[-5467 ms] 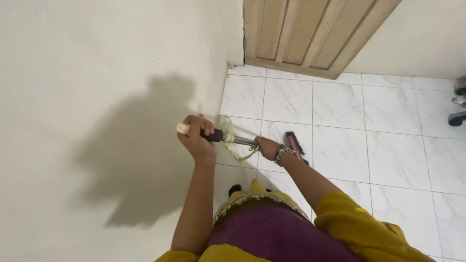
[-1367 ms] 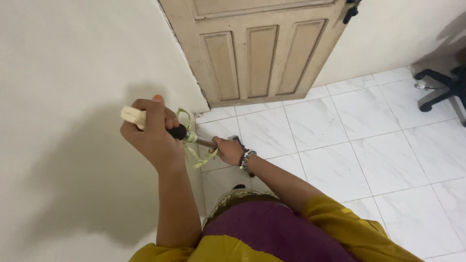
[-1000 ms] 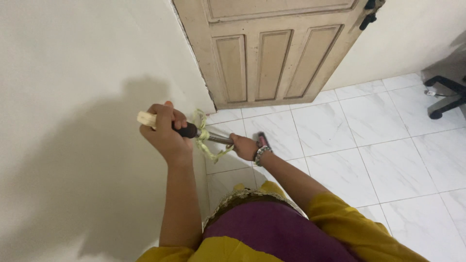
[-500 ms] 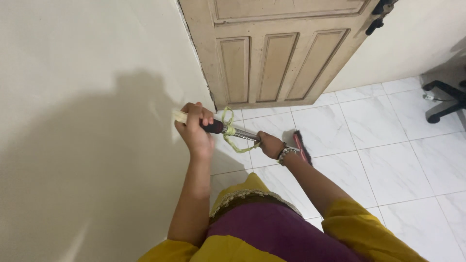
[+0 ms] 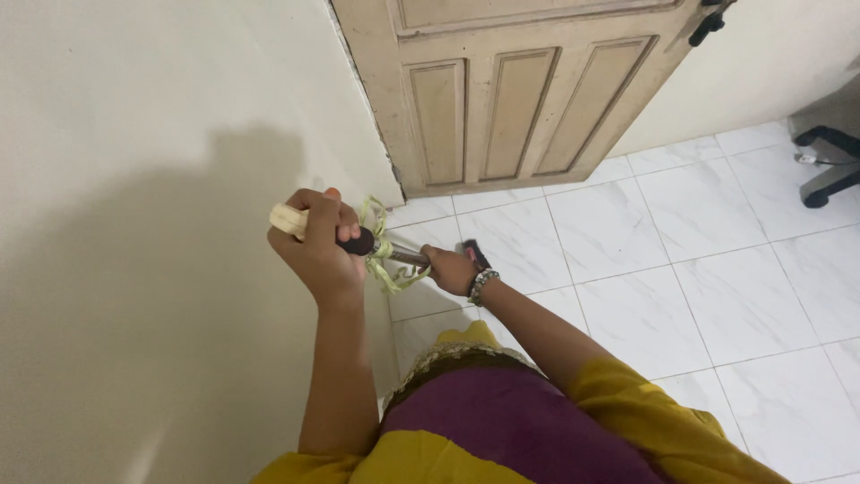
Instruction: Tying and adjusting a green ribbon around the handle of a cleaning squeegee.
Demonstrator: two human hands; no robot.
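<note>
I hold a broom with both hands. My left hand (image 5: 315, 246) grips the top of its handle (image 5: 356, 240), which has a pale end cap and a dark grip. A yellow-green ribbon (image 5: 381, 251) is tied just below that grip. My right hand (image 5: 451, 269), with a beaded bracelet at the wrist, grips the metal shaft lower down. The broom head (image 5: 476, 254) shows dark and pink just beyond my right hand, low over the white tiled floor (image 5: 645, 269) near the wall's foot.
A cream wall (image 5: 152, 224) stands close on my left. A panelled wooden door (image 5: 511, 99) stands ahead. The wheeled base of an office chair (image 5: 829, 170) sits at the right edge.
Both hands and the broom have pulled back left toward the wall. The broom head has drawn in closer to my right hand and shows less.
</note>
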